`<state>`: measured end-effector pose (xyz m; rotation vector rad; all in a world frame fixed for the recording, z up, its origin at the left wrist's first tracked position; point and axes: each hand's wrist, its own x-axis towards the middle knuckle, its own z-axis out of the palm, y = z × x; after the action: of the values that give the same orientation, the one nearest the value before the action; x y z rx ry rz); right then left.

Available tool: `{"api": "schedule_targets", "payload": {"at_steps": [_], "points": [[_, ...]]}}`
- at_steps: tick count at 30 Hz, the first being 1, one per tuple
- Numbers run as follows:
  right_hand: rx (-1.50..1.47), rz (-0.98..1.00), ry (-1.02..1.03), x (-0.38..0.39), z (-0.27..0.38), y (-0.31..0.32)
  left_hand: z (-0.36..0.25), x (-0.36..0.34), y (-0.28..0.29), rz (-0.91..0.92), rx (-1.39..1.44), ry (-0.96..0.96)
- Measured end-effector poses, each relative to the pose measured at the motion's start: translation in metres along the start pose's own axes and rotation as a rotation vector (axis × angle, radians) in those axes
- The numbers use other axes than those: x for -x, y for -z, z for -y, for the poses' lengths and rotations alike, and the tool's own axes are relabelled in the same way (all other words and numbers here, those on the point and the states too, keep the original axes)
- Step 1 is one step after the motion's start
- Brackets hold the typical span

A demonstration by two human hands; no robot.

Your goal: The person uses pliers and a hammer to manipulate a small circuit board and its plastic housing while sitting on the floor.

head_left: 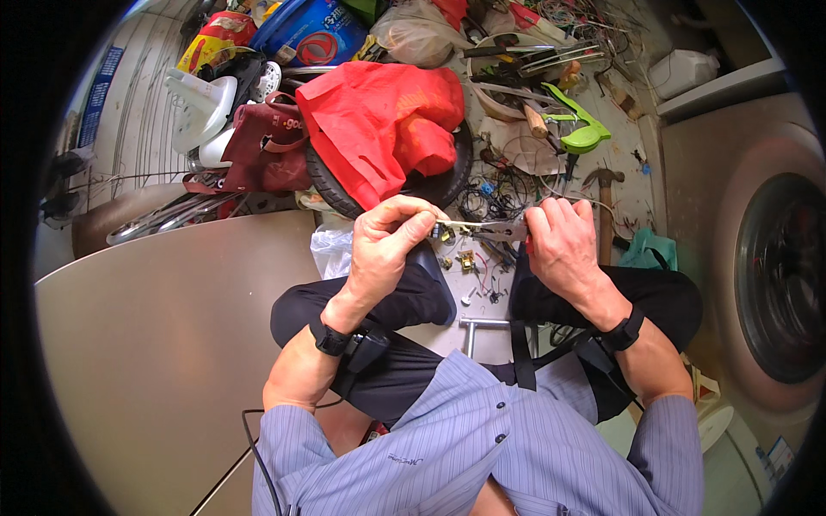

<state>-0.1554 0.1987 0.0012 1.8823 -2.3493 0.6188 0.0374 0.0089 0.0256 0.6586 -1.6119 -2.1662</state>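
Observation:
Between the thumb and fingers of my left hand (pixel 385 239) is the edge of a small circuit board (pixel 454 224), seen nearly edge-on, with dark components along it. A pair of pliers (pixel 501 231) is gripped in my closed right hand (pixel 559 245), its metal jaws pointing left and meeting the board's right end. Whether the jaws are clamped on a part of it is too small to tell. Below the hands, a small yellow-and-copper electronic part (pixel 467 261) lies on the floor between my feet, among tiny scraps and bits of wire.
A red bag (pixel 379 112) covers a black tyre (pixel 331 179) ahead of me. Tangled wires, a hammer (pixel 606 185) and a bright green hand tool (pixel 585 129) lie to the right. A front-loading washing machine (pixel 723 224) stands at right, a beige panel (pixel 172 344) at left.

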Motion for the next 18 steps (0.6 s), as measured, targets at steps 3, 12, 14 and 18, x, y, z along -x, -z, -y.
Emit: {"api": "schedule_targets", "payload": {"at_steps": [3,12,14,18], "points": [[-0.019,-0.010,-0.003,0.001,0.000,-0.003,0.000,-0.001,0.000,-0.031,0.003,0.037],[-0.021,0.039,0.045,0.004,-0.003,-0.007,0.000,-0.002,0.001,-0.046,0.043,0.255],[-0.033,0.055,0.044,0.007,-0.003,-0.011,0.001,-0.001,0.002,-0.062,0.113,0.352],[-0.061,0.062,0.030,0.010,-0.008,-0.022,0.005,-0.006,0.001,-0.115,0.158,0.368]]}}
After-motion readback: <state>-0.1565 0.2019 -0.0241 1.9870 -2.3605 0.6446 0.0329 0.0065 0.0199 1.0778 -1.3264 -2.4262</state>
